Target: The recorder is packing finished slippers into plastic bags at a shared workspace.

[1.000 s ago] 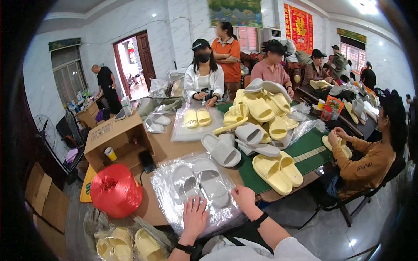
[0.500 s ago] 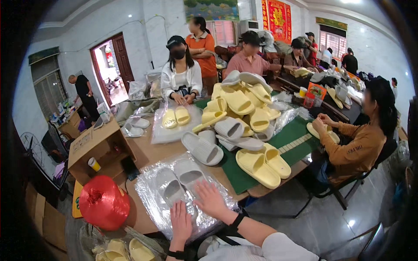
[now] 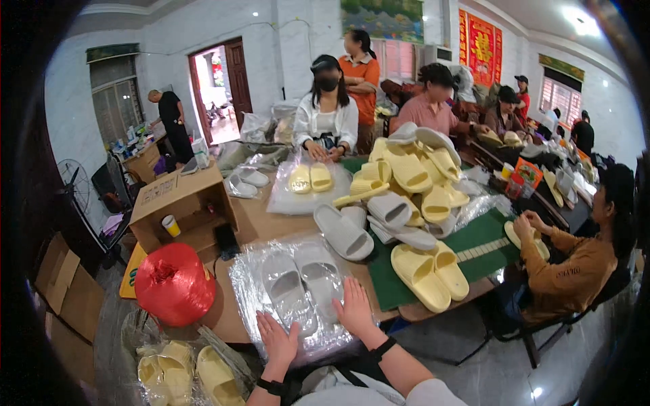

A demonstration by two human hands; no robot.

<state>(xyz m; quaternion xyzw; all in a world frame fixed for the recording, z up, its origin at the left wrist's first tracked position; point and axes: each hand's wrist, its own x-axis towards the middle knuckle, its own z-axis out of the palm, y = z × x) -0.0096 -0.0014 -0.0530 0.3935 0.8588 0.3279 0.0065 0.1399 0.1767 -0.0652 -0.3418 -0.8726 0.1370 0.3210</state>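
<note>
Flatly, the left hand rests unclenched on the near-left part of a shiny, clear plastic bag, the right hand likewise on its right side — two light-grey, open-toed slippers lie inside, on the brown table.

Plain grey slide sandals show through a clear, silver-glinting plastic bag on the tan desk. From them: at nine o'clock, a glossy red twine spool; at ten, a brown cardboard box; between one and two, a heap of pale-yellow slides with grey slides; toward three, a dark-green mat with a cream segmented strip.
</note>
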